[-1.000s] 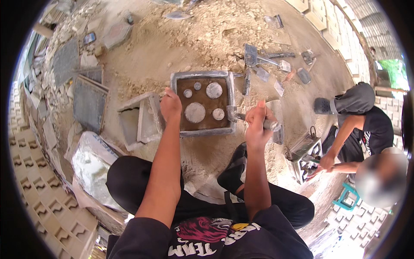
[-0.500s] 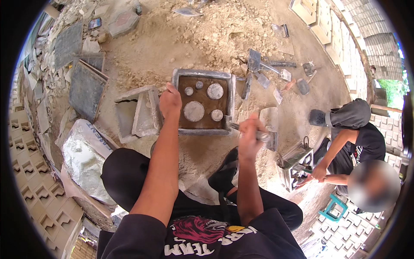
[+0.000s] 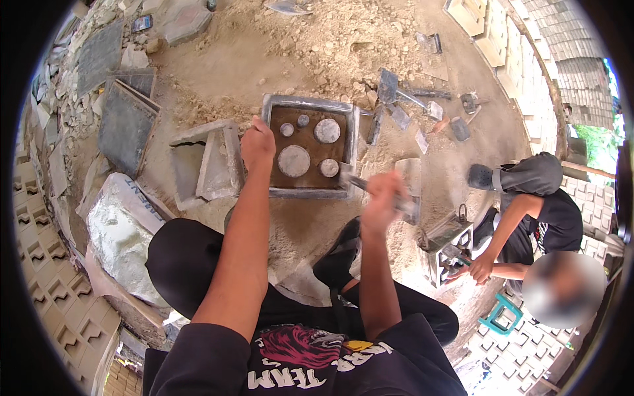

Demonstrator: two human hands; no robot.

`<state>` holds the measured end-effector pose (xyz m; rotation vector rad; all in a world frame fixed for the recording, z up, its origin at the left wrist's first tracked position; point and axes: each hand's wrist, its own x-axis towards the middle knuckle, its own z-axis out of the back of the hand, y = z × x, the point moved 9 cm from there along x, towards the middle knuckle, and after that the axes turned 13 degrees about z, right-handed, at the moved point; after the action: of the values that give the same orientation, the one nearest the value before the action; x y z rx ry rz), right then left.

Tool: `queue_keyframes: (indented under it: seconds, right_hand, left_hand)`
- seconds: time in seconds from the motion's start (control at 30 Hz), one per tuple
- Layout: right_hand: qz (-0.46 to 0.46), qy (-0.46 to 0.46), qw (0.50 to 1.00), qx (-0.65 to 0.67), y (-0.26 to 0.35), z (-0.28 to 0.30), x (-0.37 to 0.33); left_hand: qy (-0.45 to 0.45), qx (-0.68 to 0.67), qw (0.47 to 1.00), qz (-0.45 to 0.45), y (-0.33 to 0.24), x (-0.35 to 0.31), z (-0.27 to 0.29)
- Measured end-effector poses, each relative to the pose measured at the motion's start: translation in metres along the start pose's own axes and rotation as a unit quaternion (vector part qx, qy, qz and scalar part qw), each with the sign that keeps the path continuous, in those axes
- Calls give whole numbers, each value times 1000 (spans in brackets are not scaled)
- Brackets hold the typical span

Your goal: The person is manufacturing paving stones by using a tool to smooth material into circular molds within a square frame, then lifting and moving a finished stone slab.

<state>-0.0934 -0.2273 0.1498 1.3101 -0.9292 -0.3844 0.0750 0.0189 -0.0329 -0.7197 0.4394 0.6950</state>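
A square grey mould frame (image 3: 310,101) lies on the sandy ground before me. Brown, damp-looking material (image 3: 314,142) fills its inside, with several round grey discs of different sizes set in it, the largest disc (image 3: 294,162) at lower left. My left hand (image 3: 257,145) is closed on the frame's left wall. My right hand (image 3: 383,198), blurred by motion, grips a hammer (image 3: 358,181) by its handle. The hammer's head is at the frame's lower right corner, apparently touching it.
Left of the frame stands a broken concrete box (image 3: 218,165), near an open cement bag (image 3: 122,228) of whitish powder. Flat dark slabs (image 3: 125,129) lie beyond. Several tools, including a trowel (image 3: 388,86), lie to the right. A co-worker (image 3: 535,218) handles another mould (image 3: 439,254).
The hammer's head has shifted slightly up and left against the frame's corner, with my right hand blurred. My left hand stays on the frame. The whole view has shifted slightly.
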Motion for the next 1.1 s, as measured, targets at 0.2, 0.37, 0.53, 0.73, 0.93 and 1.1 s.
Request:
queue_keyframes:
  seconds: [0.2, 0.37, 0.53, 0.73, 0.93, 1.1]
  right_hand:
    - [25, -9, 997, 70, 40, -17, 28]
    - [-57, 68, 995, -54, -37, -25, 13]
    - [30, -5, 992, 122, 29, -27, 47]
    - [-41, 43, 998, 21, -34, -31, 39]
    - [-15, 12, 999, 44, -15, -34, 58]
    - [-11, 13, 1000, -13, -4, -36, 76]
  left_hand:
    - [4, -11, 1000, -11, 0, 0, 3]
    - [13, 3, 1000, -15, -8, -4, -4]
    - [-7, -9, 1000, -14, 1, 1, 6]
    - [0, -12, 1000, -9, -2, 3, -3]
    - [3, -1, 1000, -19, -1, 4, -3]
    - [-5, -7, 1000, -15, 0, 1, 4]
